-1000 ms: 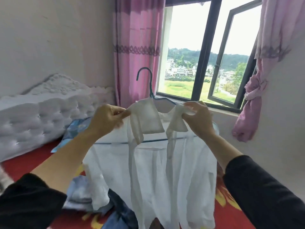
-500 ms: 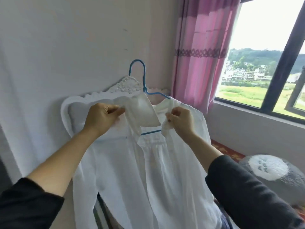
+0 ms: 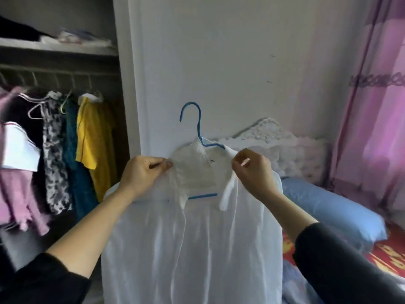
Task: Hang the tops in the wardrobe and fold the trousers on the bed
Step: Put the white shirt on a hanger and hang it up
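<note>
A sheer white shirt (image 3: 197,244) hangs on a blue wire hanger (image 3: 192,119), held up in front of me at chest height. My left hand (image 3: 142,174) pinches the left collar flap and shoulder. My right hand (image 3: 254,172) pinches the right collar flap. The hanger's hook stands free above the collar, against the white wall. The open wardrobe (image 3: 59,132) is at the left, its rail carrying several hung tops, among them a yellow one (image 3: 92,137). The bed (image 3: 385,257) with a red cover lies at the lower right.
A white wardrobe side panel (image 3: 129,84) stands between the wardrobe opening and the shirt. A blue pillow (image 3: 328,207) and a white tufted headboard (image 3: 291,150) are at the right. Pink curtains (image 3: 377,106) hang at the far right. A shelf (image 3: 57,47) with folded items tops the wardrobe.
My view has swung left from the window past the headboard to the wardrobe. Both hands keep hold of the shirt collar on the hanger, carried along with the turn.
</note>
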Demonstrator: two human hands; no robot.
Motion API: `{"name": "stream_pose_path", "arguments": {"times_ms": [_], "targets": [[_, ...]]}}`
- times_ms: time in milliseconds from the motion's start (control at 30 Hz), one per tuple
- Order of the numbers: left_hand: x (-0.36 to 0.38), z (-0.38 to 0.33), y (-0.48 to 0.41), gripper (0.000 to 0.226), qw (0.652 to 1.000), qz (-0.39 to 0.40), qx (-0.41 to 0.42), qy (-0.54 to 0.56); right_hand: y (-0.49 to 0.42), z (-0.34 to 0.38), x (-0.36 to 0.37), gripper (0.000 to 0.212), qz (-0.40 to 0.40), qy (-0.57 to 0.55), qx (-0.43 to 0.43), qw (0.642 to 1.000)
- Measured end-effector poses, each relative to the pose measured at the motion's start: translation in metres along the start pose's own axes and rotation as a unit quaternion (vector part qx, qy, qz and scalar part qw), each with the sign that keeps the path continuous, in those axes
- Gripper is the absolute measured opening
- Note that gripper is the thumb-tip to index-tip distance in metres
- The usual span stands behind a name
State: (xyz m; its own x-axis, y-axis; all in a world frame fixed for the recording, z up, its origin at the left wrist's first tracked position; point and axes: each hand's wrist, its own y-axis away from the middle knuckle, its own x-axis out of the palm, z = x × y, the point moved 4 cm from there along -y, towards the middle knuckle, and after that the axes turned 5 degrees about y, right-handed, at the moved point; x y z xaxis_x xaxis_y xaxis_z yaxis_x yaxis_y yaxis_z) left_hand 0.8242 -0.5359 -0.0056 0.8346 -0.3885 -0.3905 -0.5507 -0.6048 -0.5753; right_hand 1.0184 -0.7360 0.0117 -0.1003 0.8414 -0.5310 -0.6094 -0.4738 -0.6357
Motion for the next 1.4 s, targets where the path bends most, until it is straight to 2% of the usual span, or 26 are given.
{"name": "stream_pose_path", "arguments": {"times_ms": [33, 67, 133, 233, 333, 433, 567, 667, 733, 800, 933, 1033, 1200, 1400], "targets": [[-0.015, 0.013, -0.004, 0.032, 1.000, -0.003, -0.008, -0.002, -0.011, 0.013, 0.017, 0.013, -0.023, 0.033, -0.036, 0.999], [-0.027, 0.025, -0.008, 0.034, 1.000, -0.003, -0.019, -0.005, -0.023, 0.024, 0.037, 0.023, -0.013, 0.059, -0.066, 0.996], [-0.051, 0.051, -0.017, 0.036, 0.999, -0.006, -0.037, -0.009, -0.044, 0.047, 0.082, 0.031, 0.067, 0.096, -0.084, 0.990], [-0.076, 0.082, -0.030, 0.027, 0.999, -0.013, -0.041, -0.017, -0.068, 0.079, 0.141, 0.011, 0.178, 0.036, -0.090, 0.979], [-0.090, 0.114, -0.046, 0.015, 0.998, 0.002, -0.060, -0.006, -0.090, 0.107, 0.188, 0.017, 0.237, -0.031, -0.112, 0.965], [-0.105, 0.157, -0.072, 0.015, 0.994, 0.016, -0.104, -0.008, -0.118, 0.121, 0.237, 0.017, 0.322, -0.018, -0.125, 0.938], [-0.115, 0.219, -0.113, 0.017, 0.976, 0.106, -0.184, -0.049, -0.155, 0.138, 0.298, 0.015, 0.400, 0.039, -0.174, 0.899], [-0.117, 0.272, -0.146, 0.038, 0.949, 0.182, -0.232, -0.106, -0.179, 0.156, 0.340, 0.017, 0.429, 0.090, -0.205, 0.875], [-0.121, 0.298, -0.171, 0.039, 0.944, 0.191, -0.240, -0.119, -0.196, 0.170, 0.367, 0.017, 0.430, 0.103, -0.210, 0.872], [-0.127, 0.308, -0.195, 0.024, 0.946, 0.190, -0.237, -0.116, -0.212, 0.181, 0.394, 0.018, 0.416, 0.107, -0.202, 0.880], [-0.143, 0.334, -0.244, 0.043, 0.945, 0.175, -0.237, -0.139, -0.241, 0.197, 0.446, 0.017, 0.337, 0.098, -0.166, 0.921], [-0.158, 0.358, -0.282, 0.048, 0.952, 0.149, -0.222, -0.151, -0.260, 0.208, 0.478, 0.017, 0.310, 0.101, -0.132, 0.936], [-0.194, 0.377, -0.356, 0.049, 0.962, 0.109, -0.104, -0.229, -0.303, 0.240, 0.520, 0.014, 0.242, 0.093, -0.082, 0.962], [-0.249, 0.384, -0.442, 0.042, 0.918, 0.050, 0.061, -0.390, -0.361, 0.278, 0.560, 0.007, 0.146, 0.066, -0.004, 0.987]]}}
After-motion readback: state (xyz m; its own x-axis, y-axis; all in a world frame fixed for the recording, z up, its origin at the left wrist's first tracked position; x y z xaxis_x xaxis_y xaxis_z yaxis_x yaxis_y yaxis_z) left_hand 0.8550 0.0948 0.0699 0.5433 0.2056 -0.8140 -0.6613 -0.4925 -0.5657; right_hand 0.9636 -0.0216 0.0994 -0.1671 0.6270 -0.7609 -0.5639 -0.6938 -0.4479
